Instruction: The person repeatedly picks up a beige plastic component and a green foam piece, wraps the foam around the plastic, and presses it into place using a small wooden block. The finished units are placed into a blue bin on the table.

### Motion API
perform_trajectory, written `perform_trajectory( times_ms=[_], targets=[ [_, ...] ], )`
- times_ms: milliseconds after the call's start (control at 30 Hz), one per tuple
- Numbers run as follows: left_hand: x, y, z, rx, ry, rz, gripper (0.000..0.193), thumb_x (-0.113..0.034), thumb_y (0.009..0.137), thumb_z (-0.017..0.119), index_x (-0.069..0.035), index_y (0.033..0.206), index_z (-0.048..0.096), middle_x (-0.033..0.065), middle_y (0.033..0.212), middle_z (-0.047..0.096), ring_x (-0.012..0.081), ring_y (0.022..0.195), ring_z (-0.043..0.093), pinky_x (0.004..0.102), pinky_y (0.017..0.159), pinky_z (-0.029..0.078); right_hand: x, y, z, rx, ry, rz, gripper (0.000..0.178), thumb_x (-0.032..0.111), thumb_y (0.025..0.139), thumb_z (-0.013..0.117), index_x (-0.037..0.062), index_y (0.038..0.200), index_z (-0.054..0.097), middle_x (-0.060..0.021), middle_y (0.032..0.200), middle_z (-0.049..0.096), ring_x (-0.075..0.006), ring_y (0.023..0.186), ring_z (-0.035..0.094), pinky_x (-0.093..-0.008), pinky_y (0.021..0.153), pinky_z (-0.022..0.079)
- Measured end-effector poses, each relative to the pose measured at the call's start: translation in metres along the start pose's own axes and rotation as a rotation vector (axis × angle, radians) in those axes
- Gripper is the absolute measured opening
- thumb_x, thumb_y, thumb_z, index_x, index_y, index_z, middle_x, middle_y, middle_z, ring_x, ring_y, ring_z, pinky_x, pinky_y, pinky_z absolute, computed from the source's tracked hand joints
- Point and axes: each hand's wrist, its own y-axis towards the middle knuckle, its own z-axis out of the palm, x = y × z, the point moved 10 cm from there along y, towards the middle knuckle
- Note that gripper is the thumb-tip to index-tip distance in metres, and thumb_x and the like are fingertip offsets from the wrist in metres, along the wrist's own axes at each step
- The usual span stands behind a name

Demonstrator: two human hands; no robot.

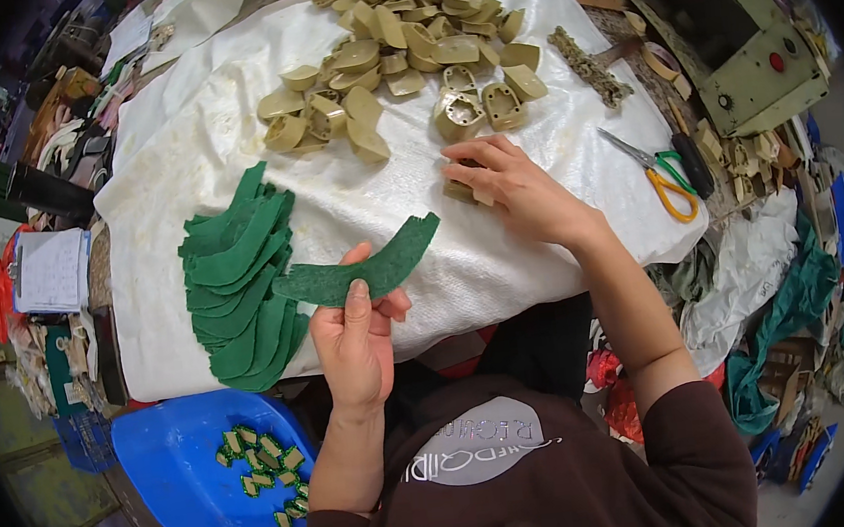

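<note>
My left hand pinches a curved strip of green fabric between thumb and fingers, held up near the table's front edge. The strip bends upward to the right. To the right, my right hand curls its fingers over a beige shoe heel resting on the white cloth; the fingers partly hide it. Just beyond that hand, hollow-sided beige heels lie at the near edge of a large heap. Left of my left hand is a fanned stack of similar green strips.
A white woven sheet covers the table. Scissors with green and orange handles lie at the right, near a green machine box. Below the table's left side, a blue basin holds several green-edged beige heels.
</note>
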Motion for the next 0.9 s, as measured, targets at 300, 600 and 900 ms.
perform_trajectory(
  times_ms=[300, 600, 900],
  targets=[
    [0.031, 0.002, 0.010, 0.054, 0.032, -0.042, 0.043, -0.024, 0.102, 0.034, 0.007, 0.131, 0.042, 0.0141, 0.099, 0.063, 0.0170, 0.087, 0.058, 0.0305, 0.081, 0.044, -0.066, -0.027, -0.011, -0.525, 0.760, 0.457, 0.037, 0.001, 0.078, 0.060, 0.0053, 0.115, 0.056, -0.0063, 0.111, 0.063, -0.0155, 0.094, 0.059, -0.0284, 0.082, 0.049],
    [0.026, 0.002, 0.009, 0.088, -0.056, -0.024, 0.044, -0.024, 0.102, 0.033, 0.006, 0.132, 0.040, 0.0128, 0.101, 0.062, 0.0175, 0.086, 0.058, 0.0302, 0.078, 0.045, 0.004, -0.056, -0.035, -0.161, 0.135, 0.203, 0.053, -0.012, 0.071, 0.048, 0.0092, 0.118, 0.059, -0.0182, 0.115, 0.055, -0.0328, 0.107, 0.053, -0.0366, 0.092, 0.044],
    [0.008, -0.008, 0.011, 0.059, -0.024, -0.008, 0.044, -0.026, 0.102, 0.034, 0.005, 0.132, 0.041, 0.0115, 0.100, 0.063, 0.0169, 0.084, 0.059, 0.0290, 0.071, 0.045, 0.022, -0.087, -0.040, -0.408, 0.559, 0.252, 0.041, -0.009, 0.075, 0.056, 0.0034, 0.114, 0.059, -0.0155, 0.094, 0.061, -0.0297, 0.081, 0.059, -0.0337, 0.077, 0.047]
  ],
)
